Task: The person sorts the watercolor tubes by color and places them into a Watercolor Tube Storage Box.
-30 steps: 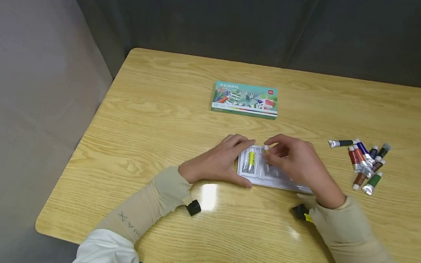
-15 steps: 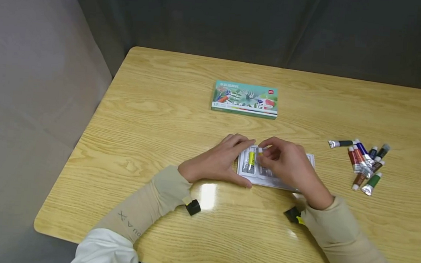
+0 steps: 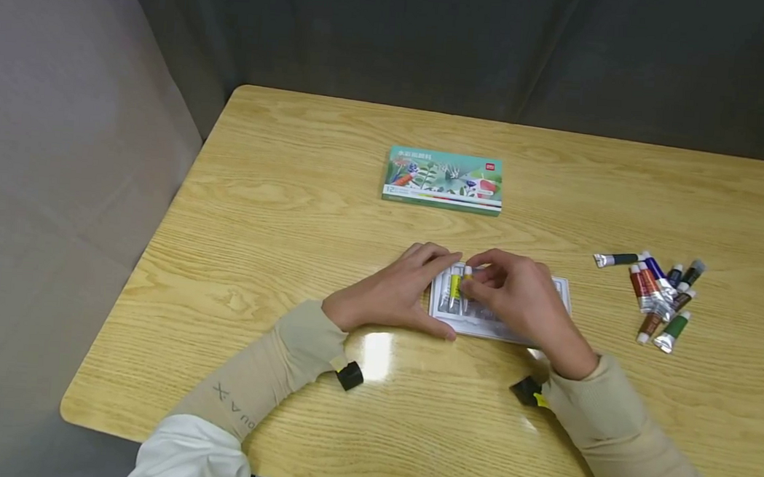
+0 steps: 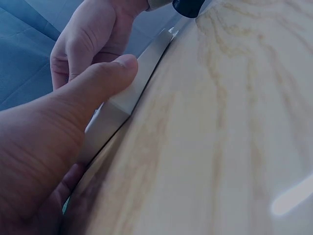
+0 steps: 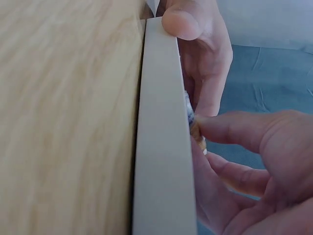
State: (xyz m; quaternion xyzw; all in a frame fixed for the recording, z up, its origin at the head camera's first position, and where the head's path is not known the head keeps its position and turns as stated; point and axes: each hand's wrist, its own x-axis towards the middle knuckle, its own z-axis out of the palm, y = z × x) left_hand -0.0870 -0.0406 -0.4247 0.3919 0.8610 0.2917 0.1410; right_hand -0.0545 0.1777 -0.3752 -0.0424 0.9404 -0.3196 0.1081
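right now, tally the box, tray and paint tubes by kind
Teal rectangular printed box: 1
White rectangular plastic tray: 1
Multicoloured loose paint tubes: 9
Yellow and white tubes in tray: 2
White-capped tube in right hand: 1
Total: 14

Beige sleeves (image 3: 283,356) with dark lettering (image 3: 235,407), white cloth (image 3: 191,451), black wrist blocks (image 3: 350,376), yellow tabs (image 3: 541,401)

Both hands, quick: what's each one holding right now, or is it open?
Left hand: closed on one end of the white tray.
Right hand: closed, fingers pinching a small paint tube.
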